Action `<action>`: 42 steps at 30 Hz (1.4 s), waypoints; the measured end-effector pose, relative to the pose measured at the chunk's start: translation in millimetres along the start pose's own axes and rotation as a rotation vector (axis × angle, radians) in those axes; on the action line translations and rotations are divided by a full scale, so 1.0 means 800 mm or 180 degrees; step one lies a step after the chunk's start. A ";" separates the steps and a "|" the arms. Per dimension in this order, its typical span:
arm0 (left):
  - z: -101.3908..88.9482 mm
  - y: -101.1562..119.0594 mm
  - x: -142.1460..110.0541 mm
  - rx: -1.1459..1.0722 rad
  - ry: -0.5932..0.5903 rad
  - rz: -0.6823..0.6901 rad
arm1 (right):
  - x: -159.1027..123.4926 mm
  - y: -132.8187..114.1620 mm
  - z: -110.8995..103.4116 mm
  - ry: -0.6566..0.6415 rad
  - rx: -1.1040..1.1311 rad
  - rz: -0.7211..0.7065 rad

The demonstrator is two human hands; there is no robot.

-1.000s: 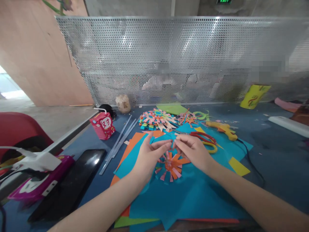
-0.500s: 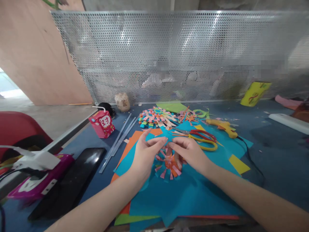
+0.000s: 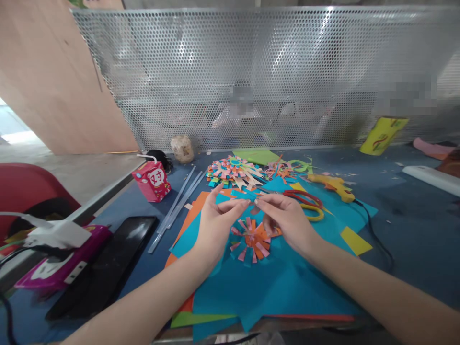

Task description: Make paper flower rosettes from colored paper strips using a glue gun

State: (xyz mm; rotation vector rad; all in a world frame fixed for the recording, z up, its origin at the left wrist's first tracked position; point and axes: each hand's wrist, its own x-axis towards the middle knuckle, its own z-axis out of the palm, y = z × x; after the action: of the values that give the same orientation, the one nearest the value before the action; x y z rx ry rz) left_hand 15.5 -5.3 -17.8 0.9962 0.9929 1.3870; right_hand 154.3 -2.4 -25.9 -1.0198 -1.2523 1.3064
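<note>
My left hand [image 3: 220, 218] and my right hand [image 3: 285, 215] meet over the paper stack, thumbs and forefingers pinched almost tip to tip. Whatever is between the fingertips is too small to make out; a bit of blue paper [image 3: 245, 194] shows just behind them. Below the hands, a fringed paper flower [image 3: 253, 242] in orange, pink and blue lies on the blue paper sheet [image 3: 273, 287]. Beyond my right hand are scissors [image 3: 314, 213] with red and yellow handles, partly covered by that hand. A pile of finished-looking fringed flowers [image 3: 232, 172] sits behind.
A yellow glue gun [image 3: 334, 187] with a black cord lies to the right. Clear glue sticks [image 3: 179, 201], a pink drink carton [image 3: 153, 182], a black phone [image 3: 104, 266] and a purple power strip [image 3: 64, 268] are on the left. A perforated metal screen [image 3: 223, 62] borders the back.
My fingertips have drawn slightly apart and down, and my right hand's lower fingers have lifted off the flower, which now shows more fully. The view has tilted slightly.
</note>
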 end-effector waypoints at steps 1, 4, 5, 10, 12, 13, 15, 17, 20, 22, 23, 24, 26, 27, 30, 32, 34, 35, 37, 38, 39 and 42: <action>-0.001 0.000 0.001 0.0102 -0.0047 0.0028 | 0.000 0.000 -0.002 0.0030 -0.0001 -0.0067; -0.014 0.007 0.008 0.0680 -0.0389 0.0079 | 0.003 -0.001 -0.010 0.0147 0.0152 -0.0214; -0.021 0.012 0.012 0.0987 -0.0585 0.0117 | 0.005 -0.002 -0.014 0.0201 0.0258 -0.0234; -0.060 0.037 0.039 0.3263 -0.1785 0.0859 | 0.019 0.002 -0.031 0.0471 0.0713 -0.0170; -0.064 0.041 0.044 0.3829 -0.2125 0.1027 | 0.026 0.007 -0.035 0.0557 0.0784 -0.0109; -0.063 0.042 0.045 0.4007 -0.2331 0.1044 | 0.028 0.010 -0.037 0.0599 0.0804 -0.0084; -0.057 0.043 0.043 0.4200 -0.2763 0.1045 | 0.033 0.015 -0.039 0.0674 0.0825 -0.0056; -0.052 0.043 0.041 0.4316 -0.3086 0.1097 | 0.037 0.017 -0.040 0.0726 0.0860 -0.0037; -0.048 0.042 0.039 0.4358 -0.3359 0.1288 | 0.039 0.018 -0.041 0.0743 0.0936 -0.0030; -0.049 0.043 0.038 0.4192 -0.3417 0.1428 | 0.039 0.015 -0.042 0.0731 0.0992 -0.0032; -0.049 0.043 0.037 0.4059 -0.3392 0.1507 | 0.039 0.014 -0.042 0.0720 0.1021 -0.0035; -0.049 0.044 0.036 0.3923 -0.3341 0.1599 | 0.038 0.012 -0.043 0.0705 0.1051 -0.0039; -0.049 0.047 0.033 0.3688 -0.3232 0.1804 | 0.038 0.007 -0.046 0.0665 0.1112 -0.0053; -0.049 0.049 0.031 0.3607 -0.3159 0.1900 | 0.038 0.005 -0.048 0.0645 0.1142 -0.0067; -0.048 0.054 0.028 0.3483 -0.2824 0.2092 | 0.038 -0.002 -0.055 0.0595 0.1221 -0.0125; -0.049 0.056 0.027 0.3457 -0.2583 0.2162 | 0.038 -0.005 -0.059 0.0568 0.1266 -0.0149; -0.049 0.056 0.026 0.3397 -0.2420 0.2148 | 0.038 -0.005 -0.061 0.0554 0.1302 -0.0135; -0.049 0.055 0.026 0.3302 -0.2356 0.2077 | 0.038 -0.005 -0.061 0.0560 0.1315 -0.0115; -0.046 0.052 0.026 0.2967 -0.2256 0.1747 | 0.036 -0.004 -0.058 0.0583 0.1333 -0.0051; -0.045 0.050 0.026 0.2796 -0.2238 0.1502 | 0.035 -0.003 -0.056 0.0594 0.1338 -0.0010; -0.043 0.049 0.027 0.2679 -0.2209 0.1271 | 0.034 -0.003 -0.053 0.0603 0.1343 0.0029; -0.038 0.043 0.028 0.2600 -0.1932 0.0797 | 0.032 -0.003 -0.048 0.0613 0.1374 0.0124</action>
State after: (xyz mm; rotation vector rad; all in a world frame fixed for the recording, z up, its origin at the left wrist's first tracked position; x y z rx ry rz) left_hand -24.4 14.8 7.3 2.0563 0.9825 0.7402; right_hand 189.1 28.0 -25.8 -0.8370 -0.7638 1.3947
